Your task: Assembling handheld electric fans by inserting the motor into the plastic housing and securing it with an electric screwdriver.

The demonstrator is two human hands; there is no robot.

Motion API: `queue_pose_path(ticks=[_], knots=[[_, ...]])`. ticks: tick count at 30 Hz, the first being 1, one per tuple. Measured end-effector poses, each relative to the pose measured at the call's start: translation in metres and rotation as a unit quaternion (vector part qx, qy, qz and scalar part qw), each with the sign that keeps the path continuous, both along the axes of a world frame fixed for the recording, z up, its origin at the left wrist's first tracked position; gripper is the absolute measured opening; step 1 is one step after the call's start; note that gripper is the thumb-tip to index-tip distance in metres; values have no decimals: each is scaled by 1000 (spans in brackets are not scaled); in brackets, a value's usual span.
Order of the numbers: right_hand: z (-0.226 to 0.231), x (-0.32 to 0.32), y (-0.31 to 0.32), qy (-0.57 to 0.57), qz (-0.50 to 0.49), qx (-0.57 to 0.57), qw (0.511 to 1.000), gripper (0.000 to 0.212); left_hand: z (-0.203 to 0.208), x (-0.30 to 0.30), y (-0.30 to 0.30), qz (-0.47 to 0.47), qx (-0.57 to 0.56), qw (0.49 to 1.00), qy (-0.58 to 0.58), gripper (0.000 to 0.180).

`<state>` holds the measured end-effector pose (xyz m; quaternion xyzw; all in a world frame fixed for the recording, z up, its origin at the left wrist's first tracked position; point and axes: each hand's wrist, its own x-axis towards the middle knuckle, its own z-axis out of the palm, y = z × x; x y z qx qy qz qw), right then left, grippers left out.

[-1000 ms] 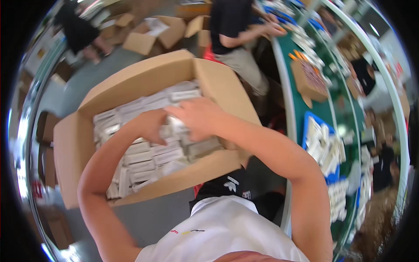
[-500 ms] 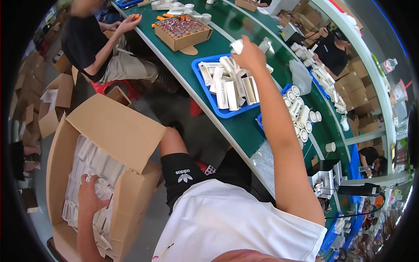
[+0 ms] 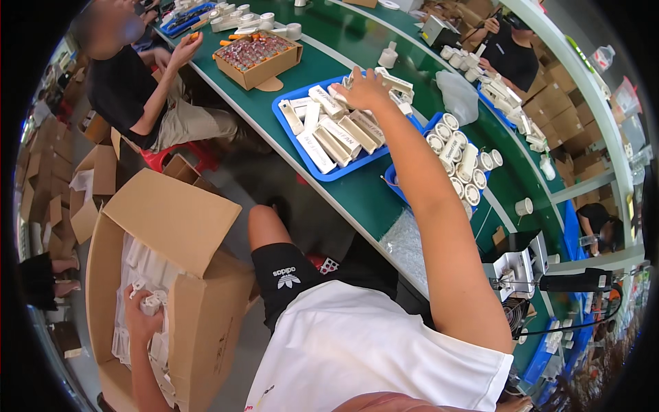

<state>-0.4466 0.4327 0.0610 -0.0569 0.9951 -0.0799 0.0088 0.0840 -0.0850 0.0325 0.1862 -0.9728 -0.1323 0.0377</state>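
Observation:
At lower left, my left hand is inside an open cardboard box. Its fingers are curled around small white plastic parts, above more white pieces. My right arm stretches across the green table to a blue tray filled with long white plastic housings. Over the tray's far side, my right hand has its fingers spread and touches the white housings there. Part of what lies beneath that palm is hidden.
Right of the tray stands a blue bin of round-ended white fan units. A cardboard box of small shiny parts sits farther back. A co-worker sits at left; another person works across the table. Clear plastic bags lie near the edge.
My right hand has come down from above the tray, where it held a white piece, onto the housings. My left hand now has small white parts in its curled fingers. The view has shifted slightly.

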Motion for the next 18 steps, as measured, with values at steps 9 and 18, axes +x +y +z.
queue_pose_path(ticks=[9, 18], knots=[[32, -34, 91, 211, -38, -182, 960, 67, 29, -18, 28, 22, -5, 996, -83, 51], [5, -105, 151, -184, -105, -228, 950, 97, 21, 1, -27, 29, -34, 998, -41, 56]])
